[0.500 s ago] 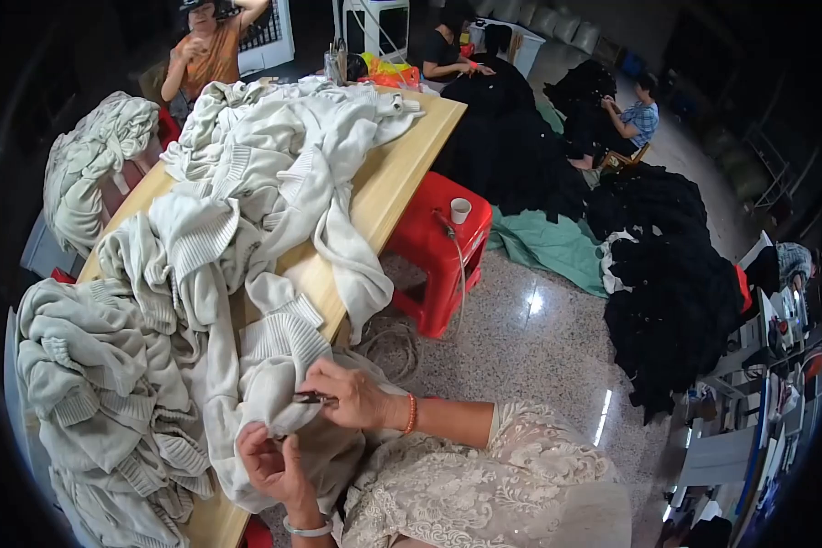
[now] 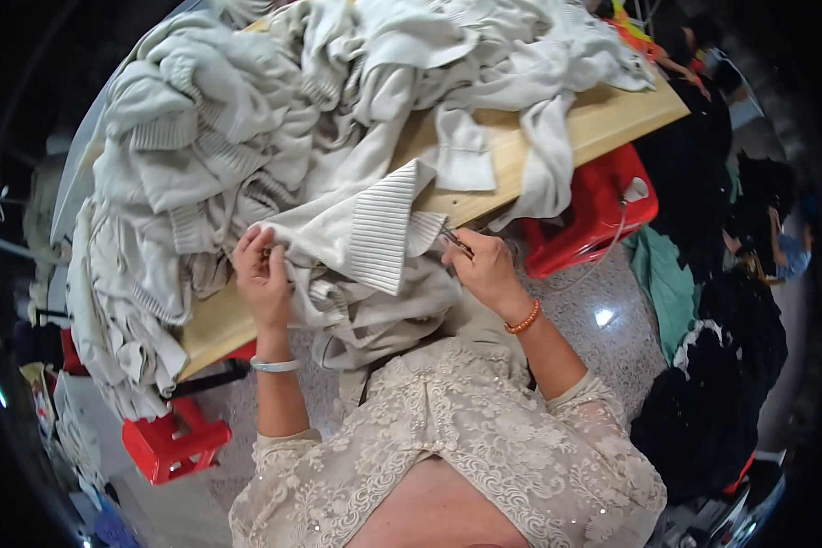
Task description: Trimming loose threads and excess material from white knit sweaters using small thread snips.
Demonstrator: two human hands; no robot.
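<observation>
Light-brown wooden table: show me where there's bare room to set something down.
The light-brown wooden table has room at its right end, between the off-white knit garments and the edge beside the red plastic stool. A smaller strip lies at lower left, between the garments and the near edge. The upper left is crowded with heaped garments.

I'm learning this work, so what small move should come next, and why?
Perhaps bring the left hand to steady the small ribbed edge: the right hand holds a dark tool close to it, while the left hand is well apart.
</observation>
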